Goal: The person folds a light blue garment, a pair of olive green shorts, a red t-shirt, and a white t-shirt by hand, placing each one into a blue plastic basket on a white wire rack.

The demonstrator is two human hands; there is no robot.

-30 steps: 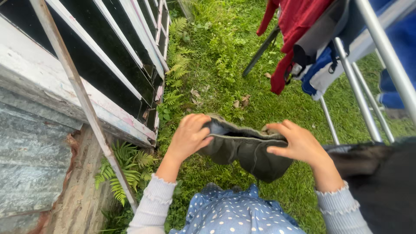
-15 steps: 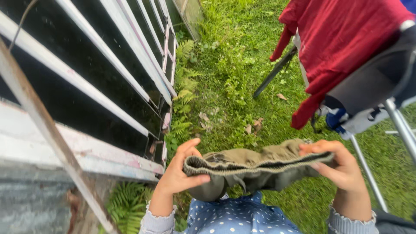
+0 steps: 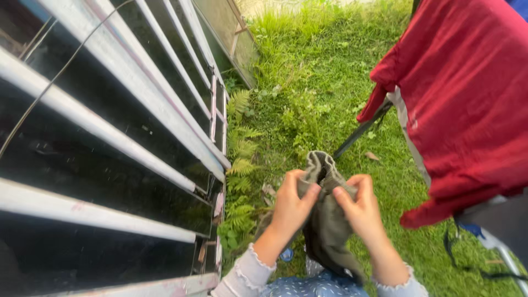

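left hand (image 3: 293,203) pinching olive shorts (image 3: 325,220) | right hand (image 3: 358,209) gripping the same bunched waistband | red cloth (image 3: 467,104) hanging beside

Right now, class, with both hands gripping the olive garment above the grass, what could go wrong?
1. The olive garment is bunched and pinched only near its top by the left hand and right hand; a slip could drop it on the grass.
2. The red cloth hangs close by and might get brushed.
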